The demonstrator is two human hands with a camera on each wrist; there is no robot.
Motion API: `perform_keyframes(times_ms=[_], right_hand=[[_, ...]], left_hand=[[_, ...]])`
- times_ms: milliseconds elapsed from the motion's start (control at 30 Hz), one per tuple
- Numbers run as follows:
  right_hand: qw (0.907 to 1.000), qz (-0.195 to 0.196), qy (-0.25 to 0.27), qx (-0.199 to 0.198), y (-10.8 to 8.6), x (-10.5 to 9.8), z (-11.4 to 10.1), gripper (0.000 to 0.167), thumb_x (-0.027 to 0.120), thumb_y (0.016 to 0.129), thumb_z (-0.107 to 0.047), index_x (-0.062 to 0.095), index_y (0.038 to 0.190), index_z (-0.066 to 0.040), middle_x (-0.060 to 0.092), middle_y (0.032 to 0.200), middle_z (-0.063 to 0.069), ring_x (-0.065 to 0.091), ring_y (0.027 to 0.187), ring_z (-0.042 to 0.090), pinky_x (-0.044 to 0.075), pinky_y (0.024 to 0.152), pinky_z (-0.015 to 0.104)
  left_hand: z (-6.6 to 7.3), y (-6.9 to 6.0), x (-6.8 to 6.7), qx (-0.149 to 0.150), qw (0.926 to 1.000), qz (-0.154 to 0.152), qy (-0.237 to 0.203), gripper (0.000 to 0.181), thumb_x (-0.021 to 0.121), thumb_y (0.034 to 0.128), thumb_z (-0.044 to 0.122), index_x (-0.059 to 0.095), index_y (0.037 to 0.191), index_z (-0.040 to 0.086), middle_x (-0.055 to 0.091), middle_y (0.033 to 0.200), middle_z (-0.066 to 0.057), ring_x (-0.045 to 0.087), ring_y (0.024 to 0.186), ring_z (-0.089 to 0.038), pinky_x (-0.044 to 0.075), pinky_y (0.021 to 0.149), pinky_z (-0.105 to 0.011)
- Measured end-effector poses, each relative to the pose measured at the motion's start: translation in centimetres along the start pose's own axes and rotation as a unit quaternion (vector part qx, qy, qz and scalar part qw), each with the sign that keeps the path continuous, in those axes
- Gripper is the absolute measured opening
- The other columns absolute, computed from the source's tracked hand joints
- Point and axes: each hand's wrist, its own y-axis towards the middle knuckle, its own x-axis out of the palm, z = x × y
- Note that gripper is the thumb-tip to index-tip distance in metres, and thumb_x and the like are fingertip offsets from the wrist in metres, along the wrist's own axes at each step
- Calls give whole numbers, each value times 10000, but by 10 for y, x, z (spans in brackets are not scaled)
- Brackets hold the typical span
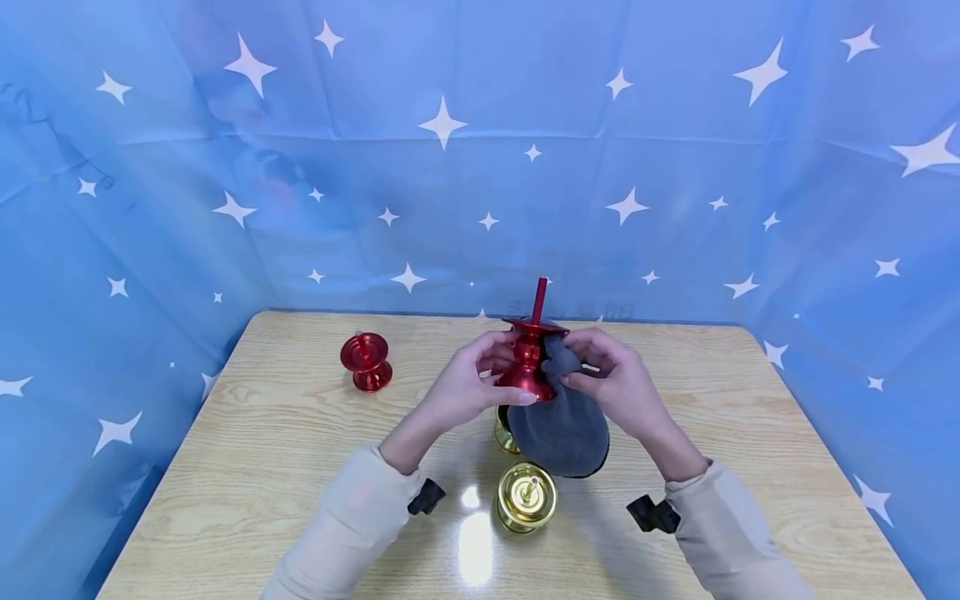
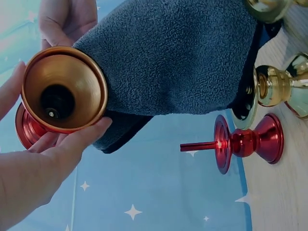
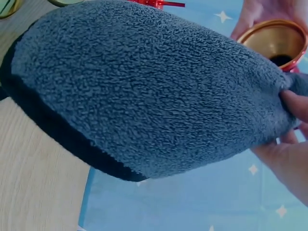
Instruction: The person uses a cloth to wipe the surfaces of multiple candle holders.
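Your surface (image 1: 217,475) is pale, wood-grained and lightly glossy, walled by a creased blue backdrop (image 1: 525,67) printed with white stars. From the left, a shiny red holder (image 1: 367,367) with flared base and dish stands alone; your left hand (image 1: 468,379) grips a raised red candlestick (image 1: 527,358), spike upward, base hollow and coppery; nearer you sit two polished gold holders (image 1: 527,497); your right hand (image 1: 618,383) pinches a fuzzy, dark-edged grey cloth (image 1: 562,433) beside the candlestick.

Bright head view, white glare (image 1: 476,546) on tabletop (image 1: 247,467); wrist views dimmer
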Motion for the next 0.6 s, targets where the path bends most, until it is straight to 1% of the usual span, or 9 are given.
perform_keyframes(times_ms=[67, 133, 300, 467, 600], right_hand=[[9998, 54, -158, -62, 0, 2, 0, 369, 650, 728, 160, 570, 1068, 41, 613, 923, 155, 588, 822, 90, 505, 734, 237], [9987, 148, -461, -168, -1, 3, -1, 362, 667, 727, 143, 587, 1059, 22, 622, 901, 131, 575, 813, 109, 499, 710, 250], [9911, 283, -1235, -408, -2, 4, -5, 369, 698, 713, 119, 609, 1045, -17, 642, 865, 91, 564, 769, 186, 473, 611, 267], [9843, 290, -1648, -566, -3, 5, -4, 389, 714, 697, 116, 601, 1043, -24, 657, 850, 86, 560, 719, 201, 474, 563, 259], [9792, 330, -1890, -658, -3, 6, -3, 397, 729, 682, 107, 599, 1032, -28, 669, 846, 88, 551, 700, 191, 462, 536, 256]], left_hand=[[-1, 0, 1, 33, 10000, 21, 83, 641, 739, 712, -35, 442, 1279, -23, 545, 1119, -165, 543, 993, -242, 457, 892, -376], [-1, 0, 1, 39, 9999, 64, 146, 645, 743, 710, -33, 444, 1280, -20, 542, 1130, -157, 543, 997, -245, 459, 888, -381], [-1, 1, 3, 11, 9993, 132, 338, 650, 751, 715, -9, 442, 1286, -14, 542, 1137, -148, 541, 1011, -254, 462, 884, -374], [-2, 1, 4, -7, 9984, 164, 540, 659, 764, 714, 18, 447, 1292, 5, 551, 1113, -127, 543, 1006, -241, 473, 864, -324], [-3, 0, 4, 0, 9979, 204, 610, 664, 766, 715, 22, 444, 1296, 8, 553, 1095, -128, 545, 1005, -243, 474, 863, -343]])
